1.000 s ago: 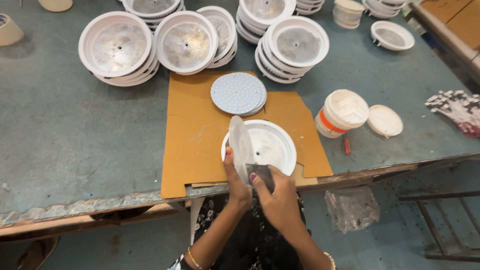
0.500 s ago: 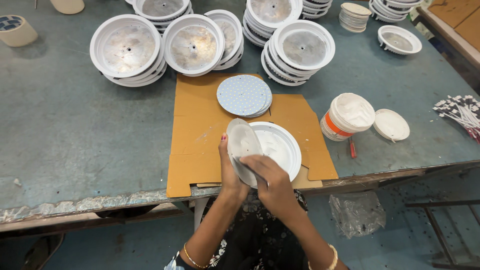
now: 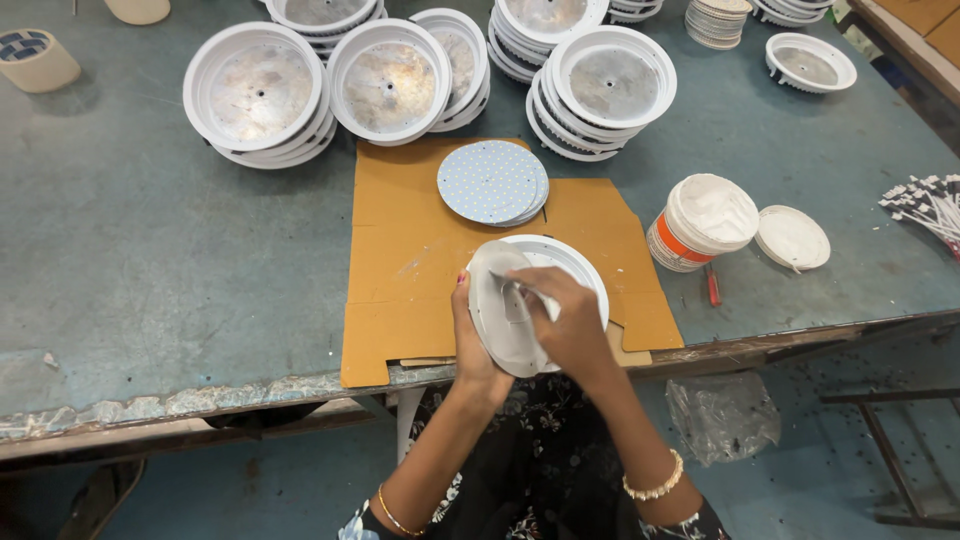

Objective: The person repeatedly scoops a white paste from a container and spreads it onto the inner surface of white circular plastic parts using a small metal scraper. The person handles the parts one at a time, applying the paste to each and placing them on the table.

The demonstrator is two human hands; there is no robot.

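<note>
Roughly centre of bench, near front edge: person works over a cardboard sheet [image 3: 400, 260], prob. laid down to keep the bench top [image 3: 150, 260] off the parts.

L hand [image 3: 475, 340] grips a round whitish disc [image 3: 497, 310] by its left rim, thumb on the near face, fingers wrapped behind. Disc held tilted up toward the head cam, so its face is reachable; lower edge sits just over the table edge. R hand [image 3: 570, 325] lies across the disc's right half, fingers curled and pinched on a small pale scraper or pad (can't tell which), tip touching disc face near the middle. So both hands closed on something, neither spread.

Directly behind disc: a white round housing [image 3: 580, 265] lying open side up on the cardboard, touching or just under the disc's far edge; can't tell which.

Further back on cardboard: short stack of pale blue dotted plates [image 3: 492, 182], within reach, apart from the hands.

Right of cardboard: white tub w/ orange band [image 3: 700, 225], open; its lid [image 3: 792, 238] just beside it. Paste-like white contents. Small red tool [image 3: 711, 285] near tub base.

Back of bench: stacks of white housings [image 3: 258, 95], more to the right, staged in rows. Tape roll [image 3: 35, 58] far left. Bundle of wires [image 3: 925, 205] at right edge.
</note>
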